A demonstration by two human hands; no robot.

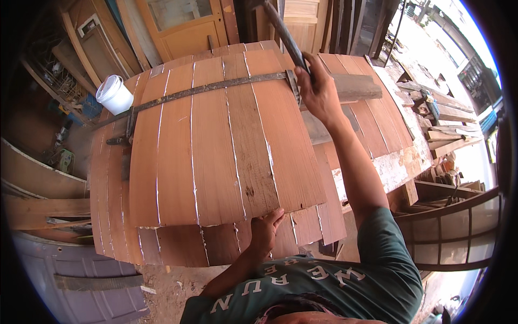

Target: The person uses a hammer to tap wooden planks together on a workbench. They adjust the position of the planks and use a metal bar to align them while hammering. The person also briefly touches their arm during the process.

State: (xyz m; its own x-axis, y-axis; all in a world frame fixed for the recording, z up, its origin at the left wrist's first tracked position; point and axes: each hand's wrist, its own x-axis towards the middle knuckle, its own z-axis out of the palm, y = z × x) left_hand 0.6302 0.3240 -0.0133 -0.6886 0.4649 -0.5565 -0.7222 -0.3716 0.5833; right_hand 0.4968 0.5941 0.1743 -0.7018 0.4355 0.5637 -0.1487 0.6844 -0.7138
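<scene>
A broad wooden panel (213, 146) of glued boards lies on top of other such panels, with white glue squeezed out along its seams. Across its far part runs a rusty metal bar clamp (210, 86), one jaw at the panel's right edge and a screw handle at the left. My right hand (319, 89) is raised over the clamp's right jaw, closed around a dark stick-like handle (286, 38). The handle's far end runs up to the top edge of the picture and cannot be made out. At the panel's near edge, my left hand (264, 232) grips the wood, its thumb area on top.
A white bucket (115, 94) stands on the far left of the stack. Beside my right wrist lies a thick wood block (356, 87). Lumber pieces (448, 110) are piled to the right. A grey-purple door (81, 291) lies at lower left; an orange-brown door (186, 38) stands behind.
</scene>
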